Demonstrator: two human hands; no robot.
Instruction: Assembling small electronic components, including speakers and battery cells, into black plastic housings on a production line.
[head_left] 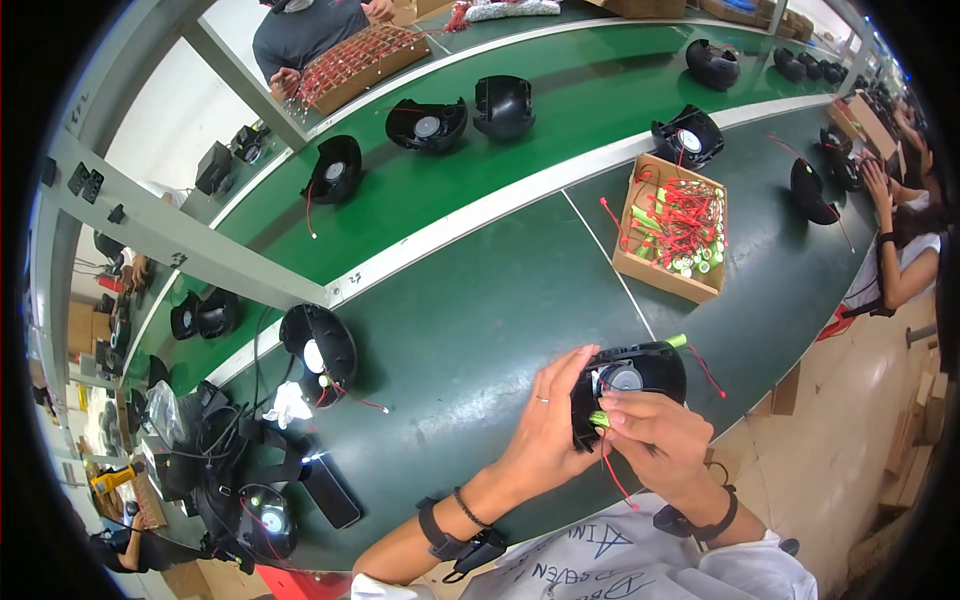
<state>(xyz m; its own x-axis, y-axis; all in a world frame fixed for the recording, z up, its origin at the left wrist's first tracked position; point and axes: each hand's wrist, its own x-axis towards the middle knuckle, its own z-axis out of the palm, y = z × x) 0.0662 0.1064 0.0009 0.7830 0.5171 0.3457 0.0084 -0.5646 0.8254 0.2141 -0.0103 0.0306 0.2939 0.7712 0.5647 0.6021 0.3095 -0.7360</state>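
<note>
I hold a black rounded plastic housing (640, 372) with a round speaker-like part in it, just above the near edge of the dark green bench (480, 310). My left hand (552, 418) grips its left side. My right hand (655, 430) pinches a small green cylindrical cell (600, 419) with red wire against the housing's lower opening. A second green cell (678, 341) pokes out at the housing's upper right. A red wire (615, 478) hangs below my right hand.
A cardboard box (668, 270) of green cells with red wires sits ahead of me on the right. Another black housing (318, 350) lies to the left. Several housings ride the green conveyor (560, 110). Other workers sit at far left and far right.
</note>
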